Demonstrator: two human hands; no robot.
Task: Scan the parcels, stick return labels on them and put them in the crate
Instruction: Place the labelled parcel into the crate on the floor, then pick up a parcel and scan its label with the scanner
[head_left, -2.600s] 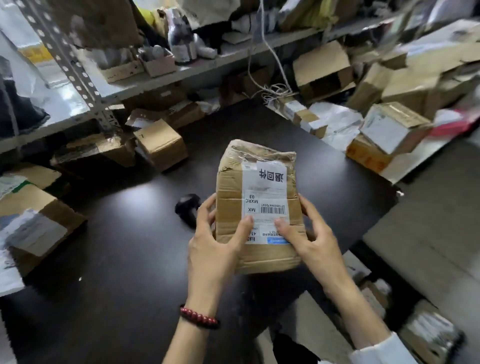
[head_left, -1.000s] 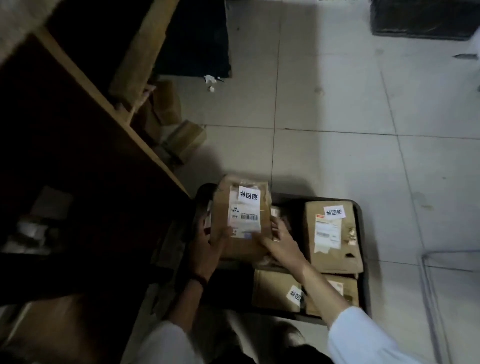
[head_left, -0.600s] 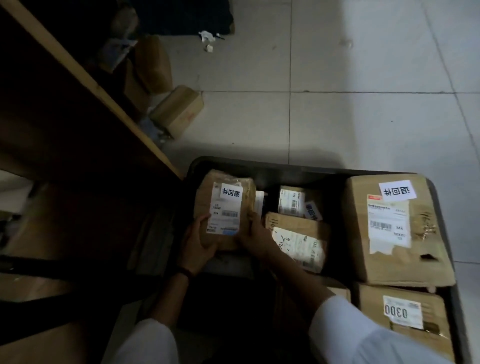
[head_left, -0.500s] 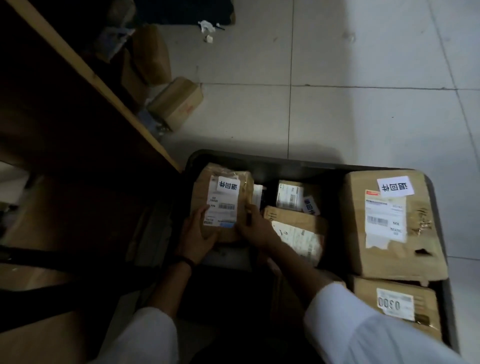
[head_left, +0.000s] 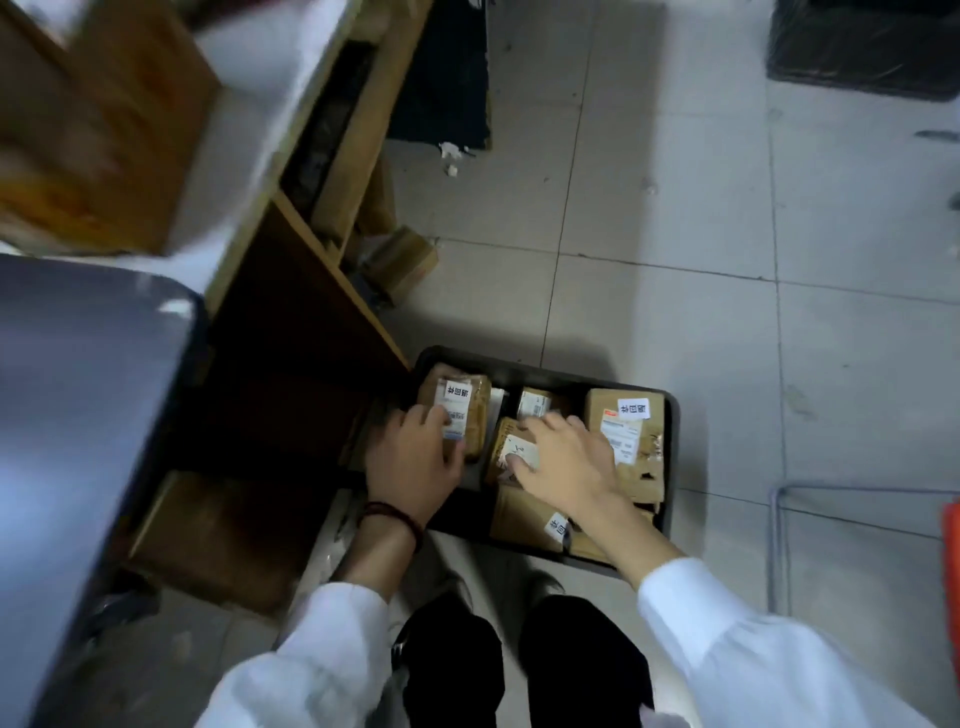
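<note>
- Black crate (head_left: 669, 467) sits on the tiled floor (head_left: 675, 234). Its left end is tucked against the desk side panel (head_left: 301, 332), and its near rim is just ahead of the person's knees.
- The taped brown parcel (head_left: 475, 415) with a white return label (head_left: 457, 391) lies flat in the crate's far-left corner, close to the far and left walls.
- Left hand (head_left: 415, 460): fingers loose and slightly bent over the parcel's near end, not wrapped round it. Can't tell if they touch.
- Right hand (head_left: 566, 462): fingers spread and released above the middle parcel (head_left: 506, 441), gripping nothing.
- A big labelled box (head_left: 636, 441) fills the crate's right side against the right wall. Another labelled parcel (head_left: 524, 519) lies along the near rim. The crate is nearly full, with narrow dark gaps between the parcels.
- Open floor lies beyond and to the right of the crate.
- A small carton (head_left: 402, 262) is on the floor by the desk, a metal frame (head_left: 776, 545) at the right and a black bin (head_left: 862, 47) at the far right.
</note>
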